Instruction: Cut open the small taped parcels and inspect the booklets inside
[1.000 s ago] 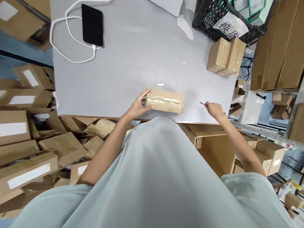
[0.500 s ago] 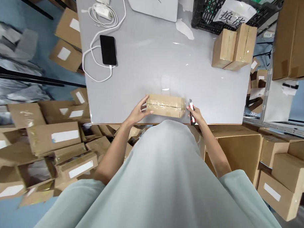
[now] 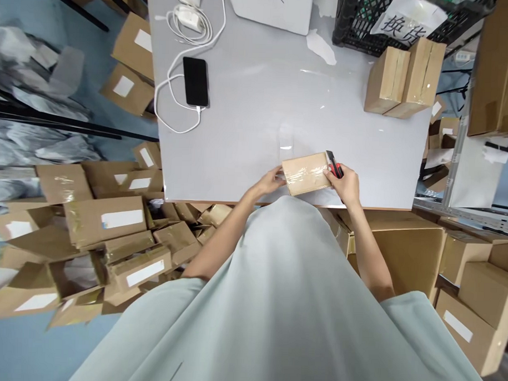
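A small taped cardboard box [image 3: 306,173] is at the front edge of the grey table [image 3: 248,118], slightly turned, a side with shiny tape facing up. My left hand [image 3: 271,181] grips its left end, the fingertips partly hidden behind the box. My right hand [image 3: 345,182] is closed around a red and black utility knife [image 3: 335,164], the knife pointing up and away from me. The thumb of that same hand presses on the right end of the box. Whether the blade is out I cannot tell.
Two cardboard boxes [image 3: 420,74] stand at the table's back right, before a black plastic crate [image 3: 355,27]. A phone [image 3: 195,82] on a white cable [image 3: 168,79] lies at left, near a silver laptop-like panel [image 3: 272,10]. Cartons [image 3: 123,219] are piled left below the table.
The box has been turned so another face is up, and its right end now meets my right hand. Both hands have closed in on it. The view has shifted slightly.
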### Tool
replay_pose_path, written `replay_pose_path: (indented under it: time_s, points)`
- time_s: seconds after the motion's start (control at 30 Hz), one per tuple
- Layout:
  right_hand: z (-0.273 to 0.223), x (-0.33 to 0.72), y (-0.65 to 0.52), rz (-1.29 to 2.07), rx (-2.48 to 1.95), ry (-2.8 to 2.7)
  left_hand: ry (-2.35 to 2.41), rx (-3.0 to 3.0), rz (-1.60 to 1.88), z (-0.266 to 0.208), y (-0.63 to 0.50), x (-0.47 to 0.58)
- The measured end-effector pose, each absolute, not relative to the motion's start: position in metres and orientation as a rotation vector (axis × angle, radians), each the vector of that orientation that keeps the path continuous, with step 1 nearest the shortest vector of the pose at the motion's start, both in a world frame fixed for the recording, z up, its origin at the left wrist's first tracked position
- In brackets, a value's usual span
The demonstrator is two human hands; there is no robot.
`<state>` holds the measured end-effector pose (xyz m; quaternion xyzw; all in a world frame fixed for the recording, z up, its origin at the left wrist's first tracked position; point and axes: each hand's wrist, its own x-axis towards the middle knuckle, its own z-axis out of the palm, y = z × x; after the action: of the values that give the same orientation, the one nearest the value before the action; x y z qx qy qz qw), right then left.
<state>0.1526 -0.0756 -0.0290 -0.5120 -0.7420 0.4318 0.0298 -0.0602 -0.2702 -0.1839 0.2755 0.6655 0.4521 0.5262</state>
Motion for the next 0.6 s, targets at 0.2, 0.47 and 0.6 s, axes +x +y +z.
replay_pose_path:
  time_s: [0.2, 0.47, 0.6]
  points:
    - [-0.026, 0.146, -0.078, 1.061, -1.584, -2.446, 1.802, 0.655, 1.139, -0.137, -0.257, -0.072]
    - [-0.017, 0.150, -0.089, 0.978, -1.679, -2.463, 1.801, 0.692, 1.123, -0.068, -0.248, -0.089]
    - [0.004, 0.146, -0.115, 0.853, -1.675, -2.441, 1.790, 0.662, 1.116, -0.068, -0.243, -0.087]
